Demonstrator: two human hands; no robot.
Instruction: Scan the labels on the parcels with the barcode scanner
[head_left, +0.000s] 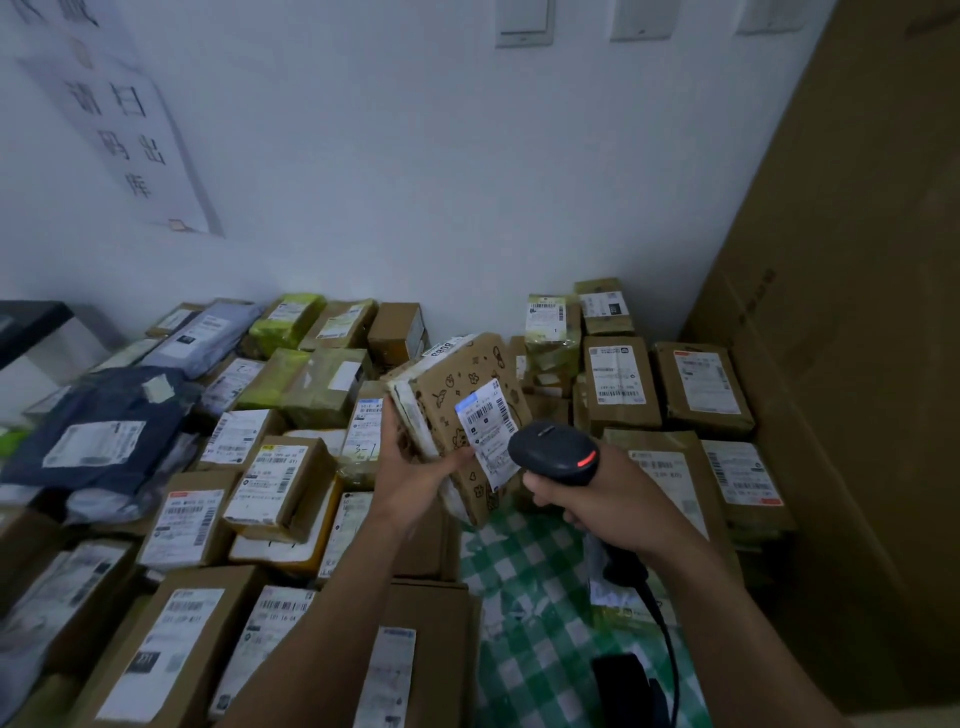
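Aim counts: left hand (410, 467) grips printed brown cardboard parcel (462, 384); right hand (587, 493) grips black handheld scanner (553, 452); square it to white label (488, 431).

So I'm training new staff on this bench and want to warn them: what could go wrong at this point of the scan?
The label carries several barcodes, and the scanner sits close and at an angle, so it may read the wrong one or none. The left hand holds the tilted patterned parcel by one edge only, so it might slip. The scanner's cable trails below the right hand and could snag.
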